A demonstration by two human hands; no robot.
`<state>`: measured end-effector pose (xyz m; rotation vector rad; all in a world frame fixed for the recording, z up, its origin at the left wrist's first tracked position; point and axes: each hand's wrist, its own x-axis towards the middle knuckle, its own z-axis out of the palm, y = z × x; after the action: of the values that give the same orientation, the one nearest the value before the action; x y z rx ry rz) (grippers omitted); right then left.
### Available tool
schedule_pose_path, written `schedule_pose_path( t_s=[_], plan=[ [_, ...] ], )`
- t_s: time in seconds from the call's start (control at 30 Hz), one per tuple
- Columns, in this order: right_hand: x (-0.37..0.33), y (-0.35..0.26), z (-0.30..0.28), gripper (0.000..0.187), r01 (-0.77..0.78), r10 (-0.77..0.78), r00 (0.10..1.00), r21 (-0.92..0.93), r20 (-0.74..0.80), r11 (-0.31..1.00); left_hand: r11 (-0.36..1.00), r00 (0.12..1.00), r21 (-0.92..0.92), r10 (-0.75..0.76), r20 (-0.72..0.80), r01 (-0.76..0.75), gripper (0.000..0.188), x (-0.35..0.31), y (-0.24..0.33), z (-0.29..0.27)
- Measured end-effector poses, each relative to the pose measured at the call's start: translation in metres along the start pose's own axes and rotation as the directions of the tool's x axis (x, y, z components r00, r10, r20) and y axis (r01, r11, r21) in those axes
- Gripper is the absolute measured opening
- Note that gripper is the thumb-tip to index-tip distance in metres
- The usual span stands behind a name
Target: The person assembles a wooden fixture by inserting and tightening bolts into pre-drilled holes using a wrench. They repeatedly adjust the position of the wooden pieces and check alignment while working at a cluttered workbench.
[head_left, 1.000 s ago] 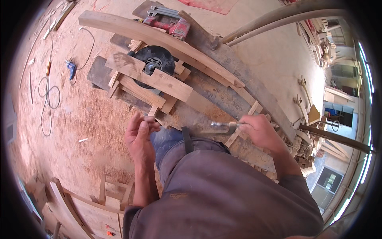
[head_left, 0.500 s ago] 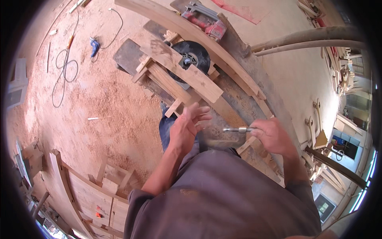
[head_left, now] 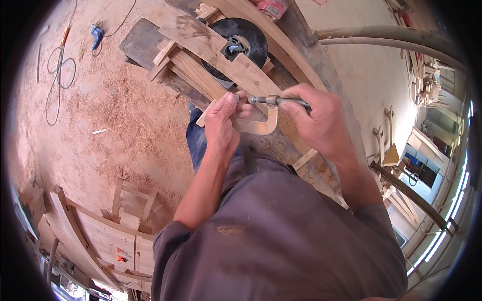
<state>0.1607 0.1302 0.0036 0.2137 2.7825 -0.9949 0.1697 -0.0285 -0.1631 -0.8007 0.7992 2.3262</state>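
Note:
A C-clamp [head_left: 273, 122] with a curved pale frame and a dark metal screw is held between my hands, above the workbench. The thumb and fingers of my right hand [head_left: 321, 118] are wrapped round the outer end of the screw. My left hand [head_left: 222, 123] is closed at the other side, its fingertips on the clamp's far end next to the screw tip. Part of the frame there is hidden by those fingers. Just beyond lie a notched wooden board [head_left: 201, 47] and a round black disc [head_left: 251, 37] with a slotted centre.
A long curved timber [head_left: 286, 45] runs behind the disc, with a red tool [head_left: 271, 7] beyond it. On the dusty floor at left lie a blue power drill [head_left: 96, 36] and a looped cable [head_left: 60, 75]. Wooden frame pieces [head_left: 133, 205] stand at lower left; wrenches [head_left: 381, 133] show at right.
My left hand has gone from spread fingers to closed at the clamp. My right hand has moved forward with the clamp, whose frame now shows clearly. The whole view has shifted slightly.

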Motion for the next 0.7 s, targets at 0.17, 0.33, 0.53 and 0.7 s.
schedule_pose_path(
  t_s=[0.17, 0.33, 0.53, 0.7],
  plan=[
    [0.015, -0.007, 0.009, 0.013, 0.127, -0.13, 0.991, -0.072, -0.026, 0.989, 0.99, 0.998, -0.142, -0.017, 0.058, 0.026, 0.028, 0.016, -0.009, -0.006],
    [0.023, -0.014, 0.012, 0.015, 0.174, -0.175, 0.985, -0.079, -0.004, 0.982, 0.989, 1.0, -0.146, -0.023, 0.01, 0.024, 0.027, 0.024, -0.005, 0.005],
    [0.023, -0.021, 0.013, 0.015, 0.214, -0.21, 0.976, -0.083, 0.058, 0.973, 0.99, 0.997, -0.137, -0.042, -0.071, 0.032, 0.037, 0.022, -0.006, 0.008],
    [0.035, -0.011, 0.021, 0.016, 0.241, -0.239, 0.971, -0.094, 0.026, 0.966, 0.994, 0.993, -0.096, -0.069, -0.093, 0.06, 0.038, 0.026, -0.01, 0.004]
  ],
)
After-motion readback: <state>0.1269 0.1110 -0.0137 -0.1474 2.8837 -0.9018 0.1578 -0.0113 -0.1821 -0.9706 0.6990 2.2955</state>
